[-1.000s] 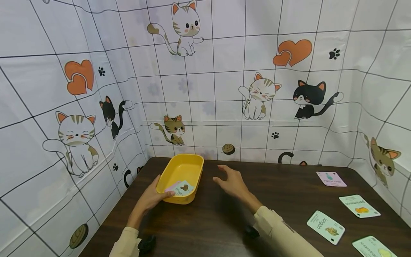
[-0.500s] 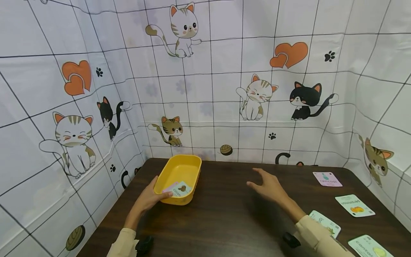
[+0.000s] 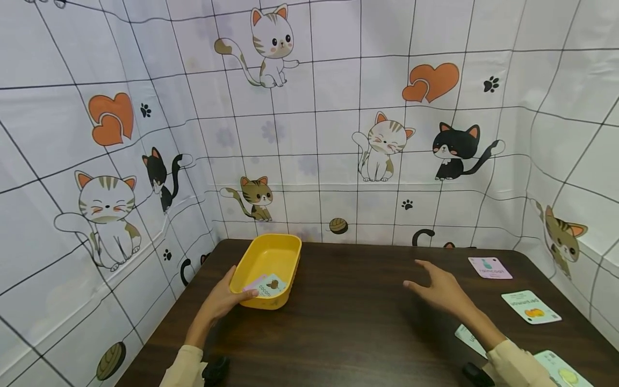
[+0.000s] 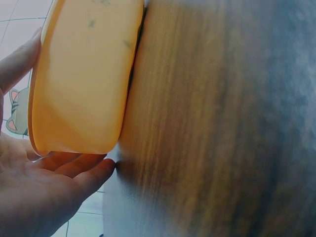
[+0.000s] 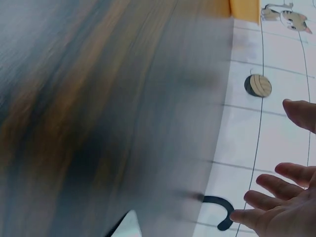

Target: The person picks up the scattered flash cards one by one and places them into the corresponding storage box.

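My left hand (image 3: 220,301) holds a yellow plastic basket (image 3: 275,257) at its near left corner, thumb over the rim and fingers along the outside. Inside lie a green coconut card (image 3: 272,286) and a pink card (image 3: 253,284) partly under it. The left wrist view shows the basket (image 4: 81,84) from outside, between thumb and fingers. My right hand (image 3: 442,290) hovers over the table with thumb and fingers spread, holding nothing. To its right are a pink raincoat card (image 3: 490,267) and a green persimmon card (image 3: 531,307). A green card (image 3: 468,338) is partly hidden behind the right forearm.
A further green card (image 3: 561,371) with a yellow fruit lies near the front right, partly covered by the sleeve. The dark wooden table (image 3: 348,322) is bounded by a white cat-print curtain (image 3: 333,134) at the back and sides.
My right hand has moved right, away from the basket toward the cards, its forearm now covering part of the longan card. My left hand keeps its hold on the basket; the view shifts slightly.
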Demonstrator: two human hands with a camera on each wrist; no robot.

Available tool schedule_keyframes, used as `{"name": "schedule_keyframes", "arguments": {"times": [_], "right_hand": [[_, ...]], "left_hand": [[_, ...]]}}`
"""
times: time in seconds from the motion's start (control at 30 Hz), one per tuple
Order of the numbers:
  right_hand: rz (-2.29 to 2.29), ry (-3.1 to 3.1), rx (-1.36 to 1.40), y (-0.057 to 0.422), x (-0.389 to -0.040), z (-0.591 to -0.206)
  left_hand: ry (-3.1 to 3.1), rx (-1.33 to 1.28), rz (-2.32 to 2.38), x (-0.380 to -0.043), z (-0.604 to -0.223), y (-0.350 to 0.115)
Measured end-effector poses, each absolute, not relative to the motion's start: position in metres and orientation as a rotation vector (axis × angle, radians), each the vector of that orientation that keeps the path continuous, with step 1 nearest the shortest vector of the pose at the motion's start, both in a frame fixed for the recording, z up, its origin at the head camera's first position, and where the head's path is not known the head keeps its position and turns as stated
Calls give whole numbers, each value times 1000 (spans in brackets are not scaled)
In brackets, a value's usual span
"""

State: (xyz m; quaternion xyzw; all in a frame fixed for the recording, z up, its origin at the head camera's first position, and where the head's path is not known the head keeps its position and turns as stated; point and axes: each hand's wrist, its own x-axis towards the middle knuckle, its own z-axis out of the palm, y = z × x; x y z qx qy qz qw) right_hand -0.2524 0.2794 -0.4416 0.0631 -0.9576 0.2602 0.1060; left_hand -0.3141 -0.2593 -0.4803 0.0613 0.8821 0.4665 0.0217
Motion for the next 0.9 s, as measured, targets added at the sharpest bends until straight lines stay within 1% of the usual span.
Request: {"name": "schedule_keyframes", "arguments": {"times": [0.43, 0.73, 0.9], "right_hand": [[689, -2871, 100, 312, -234, -447], [667, -2960, 68, 336, -218, -458], [663, -3037, 51, 344, -212, -462]], "left_hand": [[2741, 198, 1443, -313, -481, -259], [2748, 233, 1454, -317, -479, -258], [2764, 205, 1431, -316, -480, -258]]}}
